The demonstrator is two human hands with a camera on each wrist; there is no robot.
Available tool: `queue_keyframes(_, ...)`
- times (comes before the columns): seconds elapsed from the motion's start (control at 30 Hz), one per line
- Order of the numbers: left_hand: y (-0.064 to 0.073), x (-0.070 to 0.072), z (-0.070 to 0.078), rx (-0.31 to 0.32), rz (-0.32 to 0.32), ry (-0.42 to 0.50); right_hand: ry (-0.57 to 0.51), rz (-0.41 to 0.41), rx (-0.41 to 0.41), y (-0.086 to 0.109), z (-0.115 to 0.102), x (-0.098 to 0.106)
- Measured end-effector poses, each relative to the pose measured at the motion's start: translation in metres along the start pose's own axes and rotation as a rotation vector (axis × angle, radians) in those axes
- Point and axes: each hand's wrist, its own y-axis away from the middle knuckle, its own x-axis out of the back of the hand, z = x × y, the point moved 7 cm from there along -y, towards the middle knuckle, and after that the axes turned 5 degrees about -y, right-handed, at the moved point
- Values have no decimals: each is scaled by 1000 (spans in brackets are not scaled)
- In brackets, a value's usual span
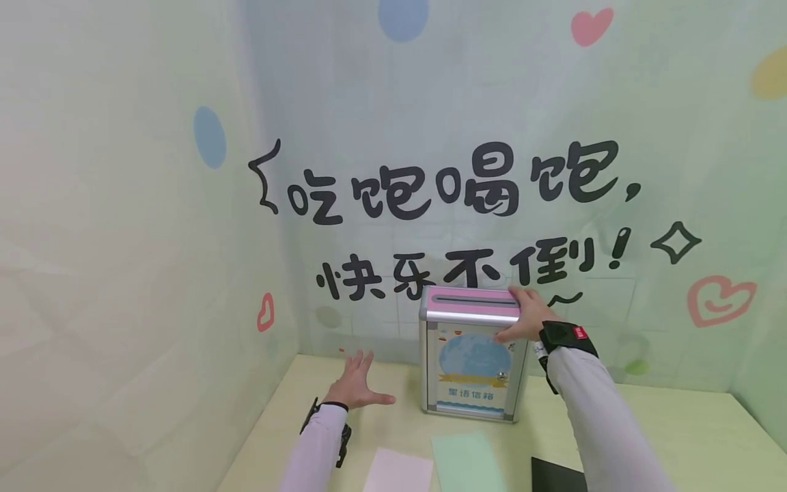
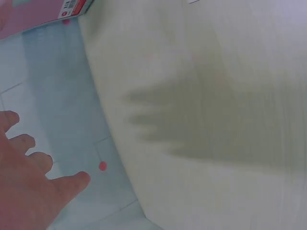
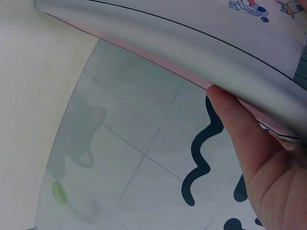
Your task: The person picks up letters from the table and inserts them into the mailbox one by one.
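A pink letter box (image 1: 473,355) with silver metal edges, a slot in its top and a blue globe picture on its front stands at the back of the table. My right hand (image 1: 527,316) grips its top right corner, thumb on the front and fingers over the top. In the right wrist view, a finger of the right hand (image 3: 259,148) lies along the silver edge of the letter box (image 3: 192,48). To the left of the box, my left hand (image 1: 358,384) is spread over the table, holding nothing. The left wrist view shows this hand (image 2: 33,177) apart from the box's pink side (image 2: 38,17).
On the pale wooden table (image 1: 664,437), a pink sheet (image 1: 399,471), a green sheet (image 1: 468,461) and a black flat item (image 1: 556,476) lie near the front. A printed wall (image 1: 381,102) with black lettering rises right behind the box; another wall (image 1: 123,273) borders the left side.
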Motion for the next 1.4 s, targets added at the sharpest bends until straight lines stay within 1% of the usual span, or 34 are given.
queue_keyframes(0.13,9,-18,-2,-14,-28,-8,14,0,-5,2,1,0)
queue_keyframes(0.33,23,-44,-7,-18,-78,-30,7,-11,-8,6,-5,1)
queue_keyframes(0.57,31,-75,-18,-35,-85,-75,18,-8,-3,10,-13,2)
queue_keyframes(0.7,36,-89,-20,-39,-99,-94,18,-9,-3,9,-12,1)
queue_keyframes(0.77,39,-93,-19,-41,-103,-104,17,-12,-2,8,-9,0)
queue_keyframes(0.9,44,-94,-14,-39,-106,-112,15,-10,5,6,-8,1)
queue_keyframes(1.0,44,-98,-15,-29,-114,-128,16,-5,9,6,-9,2)
queue_keyframes(1.13,44,-103,-16,-27,-118,-164,22,-4,9,3,-4,2)
queue_keyframes(1.3,48,-96,-10,-34,-117,-196,12,-10,4,3,-3,1)
queue_keyframes(1.4,48,-92,-10,-29,-107,-196,7,-8,-2,3,-4,1)
